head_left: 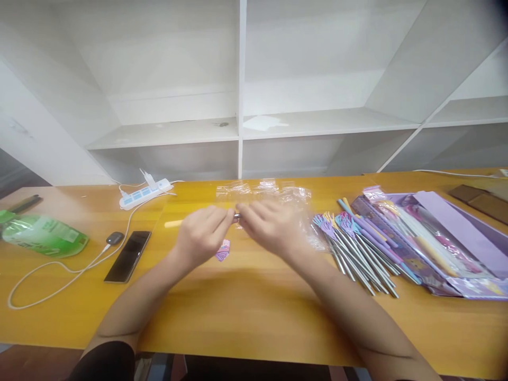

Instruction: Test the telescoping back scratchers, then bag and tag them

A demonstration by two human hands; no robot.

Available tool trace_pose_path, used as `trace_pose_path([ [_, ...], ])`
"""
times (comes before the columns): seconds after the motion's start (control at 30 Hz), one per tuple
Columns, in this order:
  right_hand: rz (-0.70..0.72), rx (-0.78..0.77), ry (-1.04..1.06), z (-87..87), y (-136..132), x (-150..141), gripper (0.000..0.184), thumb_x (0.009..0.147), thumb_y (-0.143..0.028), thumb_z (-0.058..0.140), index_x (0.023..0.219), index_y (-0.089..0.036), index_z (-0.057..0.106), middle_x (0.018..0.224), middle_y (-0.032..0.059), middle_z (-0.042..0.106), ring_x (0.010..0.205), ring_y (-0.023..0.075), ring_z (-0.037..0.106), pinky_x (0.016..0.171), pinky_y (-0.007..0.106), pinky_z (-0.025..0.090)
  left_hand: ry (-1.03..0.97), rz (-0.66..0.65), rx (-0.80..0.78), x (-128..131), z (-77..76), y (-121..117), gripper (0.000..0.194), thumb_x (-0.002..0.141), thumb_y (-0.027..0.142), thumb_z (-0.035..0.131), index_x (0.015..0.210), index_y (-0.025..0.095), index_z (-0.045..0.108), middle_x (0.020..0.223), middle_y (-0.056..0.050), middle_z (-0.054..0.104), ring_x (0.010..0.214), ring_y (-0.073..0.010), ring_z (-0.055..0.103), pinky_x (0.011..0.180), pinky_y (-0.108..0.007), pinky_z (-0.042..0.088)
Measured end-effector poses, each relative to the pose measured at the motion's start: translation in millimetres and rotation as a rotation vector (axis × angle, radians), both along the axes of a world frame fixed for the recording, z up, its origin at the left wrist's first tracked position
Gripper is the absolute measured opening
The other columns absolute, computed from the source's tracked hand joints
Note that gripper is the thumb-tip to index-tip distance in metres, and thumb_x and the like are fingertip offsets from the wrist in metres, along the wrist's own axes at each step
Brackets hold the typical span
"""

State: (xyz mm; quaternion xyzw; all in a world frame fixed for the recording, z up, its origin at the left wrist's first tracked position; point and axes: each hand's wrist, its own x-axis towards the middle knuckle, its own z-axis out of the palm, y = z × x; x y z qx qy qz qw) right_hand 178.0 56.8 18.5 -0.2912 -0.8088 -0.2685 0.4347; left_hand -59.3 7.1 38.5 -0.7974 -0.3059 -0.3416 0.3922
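My left hand [202, 233] and my right hand [270, 225] meet over the middle of the yellow table [254, 312], fingers curled. Between their fingertips shows a short stretch of a silvery pen [237, 215], gripped from both sides. A small purple and pink piece [223, 250] sticks out under my left hand. Both hands are a little blurred. Behind them lie clear plastic sleeves [262, 191]. To the right of my right hand lies a fan of several silver pens with purple and blue tops [357, 243].
A pile of purple packaged sets [436, 238] fills the right side. On the left lie a black phone [129, 256], a white power strip [146, 193] with cables, a dark charger puck [115, 237] and a green packet [43, 235]. White shelves [240, 132] stand behind.
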Motion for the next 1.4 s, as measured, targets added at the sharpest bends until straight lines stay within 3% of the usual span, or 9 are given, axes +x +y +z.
trace_pose_path([
  [0.13,0.027,-0.041,0.022,-14.9,-11.2,-23.9,0.023,0.101,-0.009,0.057,0.089,-0.023,0.07,0.067,-0.0025,0.064,0.061,0.0127,0.056,0.053,0.032,0.032,0.072,-0.018,-0.052,4.4,0.2,0.0,0.004,0.104,0.017,0.07,0.105,0.019,0.067,0.071,0.001,0.065,0.058,-0.0141,0.05,0.055,-0.035,0.035],
  [0.33,0.05,-0.105,-0.011,-8.9,-9.4,-19.4,0.025,0.103,-0.01,0.053,0.088,-0.022,0.07,0.067,-0.0018,0.06,0.062,0.013,0.052,0.057,0.031,0.029,0.092,-0.022,-0.042,-2.9,6.0,2.4,0.005,0.104,0.017,0.072,0.105,0.018,0.067,0.071,0.002,0.065,0.06,-0.0137,0.049,0.057,-0.034,0.035],
  [0.43,0.115,-0.189,-0.111,0.4,-8.1,-11.8,0.023,0.107,-0.012,0.05,0.098,-0.02,0.071,0.077,0.0009,0.065,0.069,0.0147,0.055,0.06,0.03,0.034,0.098,0.012,-0.033,-2.3,4.6,3.1,0.007,0.105,0.02,0.072,0.101,0.017,0.067,0.071,0.002,0.063,0.06,-0.0136,0.05,0.058,-0.033,0.035],
  [0.6,0.168,-0.319,-0.273,15.5,-5.0,3.9,0.027,0.109,-0.006,0.047,0.123,-0.018,0.067,0.103,0.008,0.075,0.093,0.021,0.063,0.078,0.033,0.046,0.083,0.061,-0.057,-4.2,5.4,7.2,0.014,0.107,0.023,0.069,0.094,0.018,0.067,0.072,0.002,0.064,0.063,-0.0135,0.054,0.058,-0.032,0.035],
  [0.83,0.155,-0.117,-0.231,18.4,4.6,8.7,0.019,0.109,-0.008,0.056,0.11,-0.019,0.071,0.084,0.0014,0.074,0.082,0.0177,0.061,0.072,0.033,0.039,0.06,0.058,-0.049,-8.3,6.2,9.4,0.01,0.106,0.019,0.069,0.096,0.019,0.068,0.071,0.003,0.065,0.062,-0.0123,0.056,0.056,-0.031,0.034],
  [0.97,0.151,0.039,-0.181,25.8,18.7,28.1,0.02,0.108,-0.009,0.058,0.117,-0.021,0.07,0.098,0.001,0.082,0.085,0.016,0.066,0.075,0.034,0.041,0.047,0.059,-0.056,-31.8,17.6,13.2,0.006,0.104,0.017,0.07,0.1,0.02,0.069,0.072,0.003,0.066,0.063,-0.0123,0.057,0.055,-0.03,0.034],
  [1.03,0.097,0.09,-0.129,30.1,30.1,46.0,0.022,0.108,-0.008,0.058,0.115,-0.025,0.071,0.101,-0.0007,0.084,0.084,0.0149,0.066,0.077,0.034,0.042,0.029,0.066,0.012,-48.2,25.8,18.0,0.008,0.102,0.016,0.073,0.099,0.022,0.069,0.071,0.004,0.065,0.064,-0.0124,0.058,0.056,-0.029,0.036],
  [1.2,-0.004,0.162,-0.062,32.6,54.7,79.0,0.026,0.103,-0.002,0.06,0.105,-0.026,0.069,0.094,-0.0039,0.083,0.075,0.0126,0.062,0.077,0.032,0.044,0.037,0.095,0.114,-70.2,35.0,29.7,0.01,0.099,0.02,0.079,0.096,0.022,0.07,0.068,0.004,0.064,0.062,-0.0132,0.057,0.053,-0.03,0.033],
  [1.4,0.006,0.201,-0.072,31.9,55.9,76.8,0.025,0.102,-0.001,0.06,0.104,-0.026,0.067,0.092,-0.0043,0.082,0.074,0.0117,0.061,0.077,0.03,0.044,0.033,0.092,0.132,-68.8,30.8,34.5,0.008,0.102,0.023,0.076,0.095,0.022,0.072,0.067,0.003,0.062,0.061,-0.0139,0.055,0.054,-0.03,0.034],
])
